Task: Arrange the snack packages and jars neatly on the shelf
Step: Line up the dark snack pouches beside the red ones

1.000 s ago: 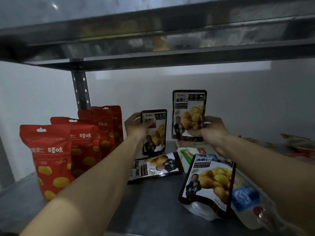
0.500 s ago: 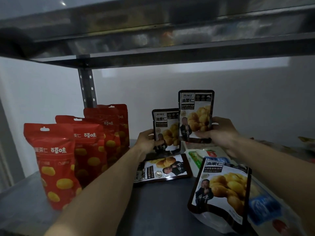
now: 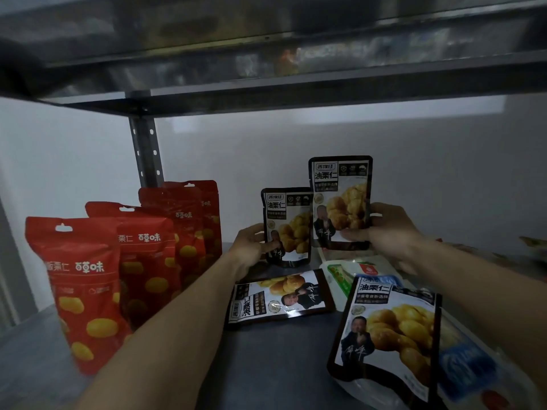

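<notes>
**Two chestnut pouches held upright at shelf rear**

The left hand (image 3: 251,250) was clamped on a dark chestnut pouch (image 3: 288,229), its base on the shelf (image 3: 266,365). The right hand (image 3: 387,232) gripped a second pouch (image 3: 340,199) raised just beside it, apparently to start an upright row matching the red pouches (image 3: 124,261) at left. Two more dark pouches (image 3: 278,295) lay unsorted in front.

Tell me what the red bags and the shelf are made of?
The red bags look like thin plastic film with a soft sheen: they crinkle and catch faint light. The shelf looks like dull grey metal, with a punched metal post behind, though dim light leaves it unsure.
</notes>
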### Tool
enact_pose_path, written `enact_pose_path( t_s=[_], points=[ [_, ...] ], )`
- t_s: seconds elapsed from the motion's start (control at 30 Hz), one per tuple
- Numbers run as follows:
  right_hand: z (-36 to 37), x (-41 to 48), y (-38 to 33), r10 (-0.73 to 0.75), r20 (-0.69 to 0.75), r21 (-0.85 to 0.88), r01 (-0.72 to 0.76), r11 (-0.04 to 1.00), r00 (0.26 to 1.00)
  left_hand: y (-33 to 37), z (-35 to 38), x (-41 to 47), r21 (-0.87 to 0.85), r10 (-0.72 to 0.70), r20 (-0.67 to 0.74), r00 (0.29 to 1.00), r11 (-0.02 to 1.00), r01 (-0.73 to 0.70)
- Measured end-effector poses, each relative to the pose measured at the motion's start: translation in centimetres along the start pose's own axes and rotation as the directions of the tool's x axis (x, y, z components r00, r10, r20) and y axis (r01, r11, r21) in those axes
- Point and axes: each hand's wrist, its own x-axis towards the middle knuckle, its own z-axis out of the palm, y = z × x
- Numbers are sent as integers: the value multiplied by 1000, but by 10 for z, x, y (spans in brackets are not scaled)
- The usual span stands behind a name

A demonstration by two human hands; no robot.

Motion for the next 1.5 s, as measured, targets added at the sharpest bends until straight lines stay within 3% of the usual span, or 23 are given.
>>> enact_pose_path(
  t_s=[0.3, 0.4, 0.47, 0.5, 0.53, 0.6, 0.67, 0.8, 0.93, 1.13, 1.27, 1.5],
  points=[
    [1, -3, 4, -12, -44, -17, 11, 1000, 999, 5, 1, -7, 8, -46, -55, 997, 999, 47],
    [6, -6, 0, -22, -40, -17, 21, 1000, 999, 15, 5, -20, 3, -3, -273, 962, 1000, 3],
    [12, -8, -3, -34, -34, -27, 34, 999, 999, 18, 7, -31, 138, 48, -462, 886, 990, 19],
    [15, -8, -4, -37, -29, -34, 36, 999, 999, 19, 8, -37, 218, 70, -485, 872, 975, 43],
    [19, -8, -6, -38, -22, -43, 37, 998, 999, 20, 9, -45, 282, 71, -441, 895, 957, 63],
    [28, -8, -9, -39, 0, -68, 39, 997, 999, 20, 11, -60, 371, -5, -190, 982, 926, 76],
    [36, -9, -12, -36, 27, -84, 38, 996, 999, 20, 12, -78, 441, -87, 46, 995, 896, 58],
    [52, -6, -12, -23, 55, -97, 28, 995, 998, 23, 13, -94, 432, -117, 158, 981, 901, 38],
    [66, -3, -8, 14, 95, -139, -1, 990, 995, 23, 13, -95, 404, -131, 105, 986, 911, 79],
    [76, -5, -2, 63, 158, -175, -34, 984, 986, 11, -5, -88, 289, 19, -241, 970, 956, 53],
    [81, -5, 0, 112, 231, -205, -64, 977, 966, 13, -4, -87, 174, -13, -146, 989, 984, 39],
    [82, -9, 3, 161, 257, -223, -103, 969, 953, 9, 0, -81, 215, 32, -90, 995, 977, -12]
  ],
)
